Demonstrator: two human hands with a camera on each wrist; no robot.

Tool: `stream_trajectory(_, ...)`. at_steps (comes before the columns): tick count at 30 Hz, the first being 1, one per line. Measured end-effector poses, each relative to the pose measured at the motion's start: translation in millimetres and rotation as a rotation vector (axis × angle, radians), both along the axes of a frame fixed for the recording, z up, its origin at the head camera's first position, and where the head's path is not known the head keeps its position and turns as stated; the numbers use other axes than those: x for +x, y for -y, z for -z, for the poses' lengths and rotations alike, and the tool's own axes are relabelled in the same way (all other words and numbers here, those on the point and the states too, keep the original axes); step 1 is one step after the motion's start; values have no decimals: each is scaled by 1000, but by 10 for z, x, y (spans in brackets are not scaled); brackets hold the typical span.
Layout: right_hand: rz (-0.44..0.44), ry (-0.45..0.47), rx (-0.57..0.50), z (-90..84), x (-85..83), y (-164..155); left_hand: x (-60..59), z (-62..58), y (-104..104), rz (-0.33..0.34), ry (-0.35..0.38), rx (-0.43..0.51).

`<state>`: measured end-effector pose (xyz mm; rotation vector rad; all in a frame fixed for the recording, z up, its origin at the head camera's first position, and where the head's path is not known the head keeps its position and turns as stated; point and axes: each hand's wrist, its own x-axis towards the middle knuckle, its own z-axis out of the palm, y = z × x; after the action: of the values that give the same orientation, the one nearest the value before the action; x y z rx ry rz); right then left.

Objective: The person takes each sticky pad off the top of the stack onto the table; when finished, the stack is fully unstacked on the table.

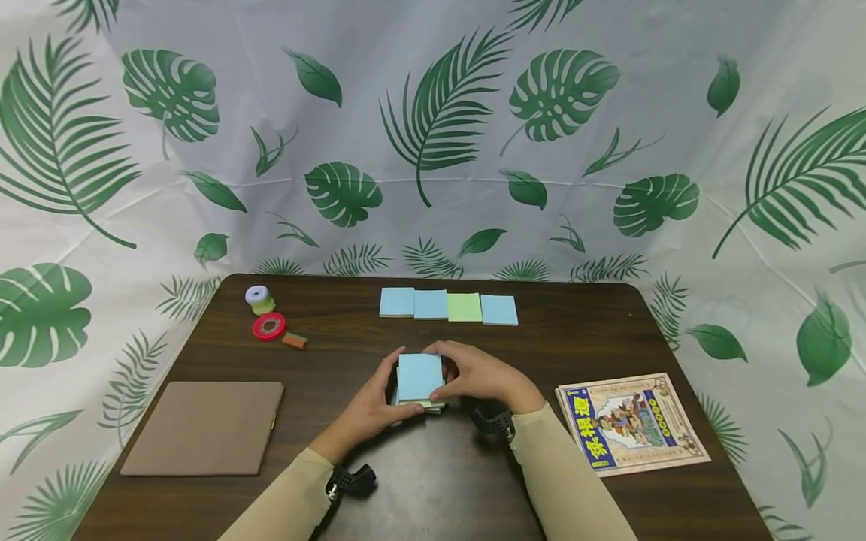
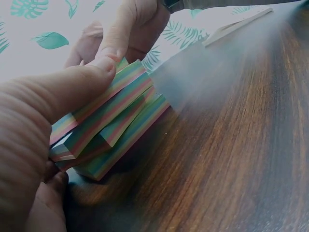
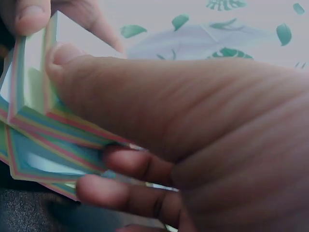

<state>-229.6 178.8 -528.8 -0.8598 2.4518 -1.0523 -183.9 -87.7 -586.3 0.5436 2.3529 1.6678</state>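
A stack of sticky-note pads with a blue top sheet sits at the table's middle, its striped edges fanned unevenly. My left hand grips its left side, thumb lying along the top pad. From the other side my right hand holds the stack, thumb on top and fingers curled beneath the upper pads. Four single notes, three blue and one green, lie in a row at the far edge.
A brown notebook lies front left. A red tape roll, a small white roll and an orange eraser sit back left. A comic booklet lies at the right. The dark wooden table ends against a leaf-print backdrop.
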Motion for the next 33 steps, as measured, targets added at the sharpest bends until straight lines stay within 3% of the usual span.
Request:
stream_trajectory(10,120,-42,-184,155,-115,-10,15,-12,1,-3,-11,-26)
stream_trajectory(24,206,33,-606,383,-184,-34,-5,5,-5,6,-41,-42)
stream_trajectory(28,243,24,-615,422,-200,-43,-7,5,-6,13,-62,-45)
stream_trajectory(33,375,-57,-552,441,-224,-41,-17,1,-2,21,-59,-35)
